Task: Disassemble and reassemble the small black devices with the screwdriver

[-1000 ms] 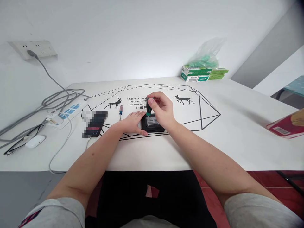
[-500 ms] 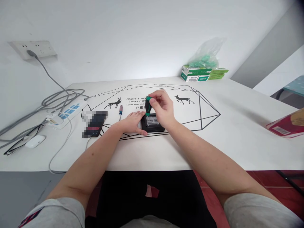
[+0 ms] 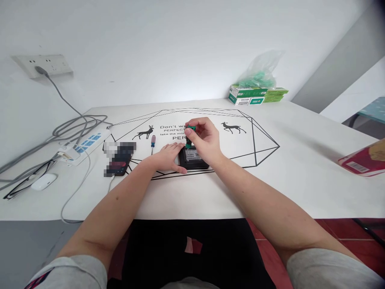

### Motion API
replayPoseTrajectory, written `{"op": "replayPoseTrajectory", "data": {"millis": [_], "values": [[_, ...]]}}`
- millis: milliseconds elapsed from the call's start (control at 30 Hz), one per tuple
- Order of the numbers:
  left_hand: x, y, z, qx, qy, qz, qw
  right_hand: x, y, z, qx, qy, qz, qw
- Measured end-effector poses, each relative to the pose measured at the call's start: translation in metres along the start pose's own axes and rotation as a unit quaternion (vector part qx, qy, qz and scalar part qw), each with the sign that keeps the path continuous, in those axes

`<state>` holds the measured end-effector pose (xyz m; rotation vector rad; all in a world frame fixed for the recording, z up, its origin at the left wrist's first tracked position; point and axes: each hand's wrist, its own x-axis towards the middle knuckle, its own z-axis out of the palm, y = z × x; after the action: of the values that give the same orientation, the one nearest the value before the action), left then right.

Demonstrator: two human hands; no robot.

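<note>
My right hand (image 3: 207, 138) is closed around the green and black handle of a screwdriver (image 3: 189, 141). The screwdriver stands nearly upright, its shaft pointing down onto a flat black rectangular device (image 3: 197, 163) with a printed label on top; the exact contact of the tip is too small to make out. Against the device's left side rests my left hand (image 3: 170, 157), fingers stretched out flat, with the thumb along the near left corner. A second, smaller screwdriver (image 3: 153, 142) with a reddish and blue handle lies on the table left of the device.
A partly blurred phone (image 3: 122, 160) on a cable lies at left. Beyond it are a power strip (image 3: 90, 143), coiled grey cords, glasses and a white case (image 3: 44, 182). Green-and-white boxes (image 3: 248, 91) under a plastic bag stand at the back right. A red package (image 3: 362, 160) is at far right.
The screwdriver handle has turned slightly and sits a little lower in the picture, my right fingers shifting around it. My left hand stays against the device. The whole view has tilted slightly.
</note>
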<state>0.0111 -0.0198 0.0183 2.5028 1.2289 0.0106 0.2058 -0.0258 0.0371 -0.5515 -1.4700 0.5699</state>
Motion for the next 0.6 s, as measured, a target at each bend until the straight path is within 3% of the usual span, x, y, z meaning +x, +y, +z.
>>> {"op": "replayPoseTrajectory", "data": {"millis": [167, 400, 600], "values": [[-0.0005, 0.0002, -0.0002, -0.002, -0.001, -0.003, 1.000, 0.0023, -0.0037, -0.0044, -0.046, 0.002, -0.049, 0.998], [-0.0002, -0.0027, 0.0023, -0.004, 0.003, 0.001, 1.000, 0.0034, -0.0055, -0.0100, -0.025, -0.003, -0.005, 1.000], [0.0001, -0.0002, 0.0006, -0.002, -0.004, -0.003, 1.000, 0.0031, -0.0003, -0.0033, 0.014, 0.001, -0.014, 1.000]]}}
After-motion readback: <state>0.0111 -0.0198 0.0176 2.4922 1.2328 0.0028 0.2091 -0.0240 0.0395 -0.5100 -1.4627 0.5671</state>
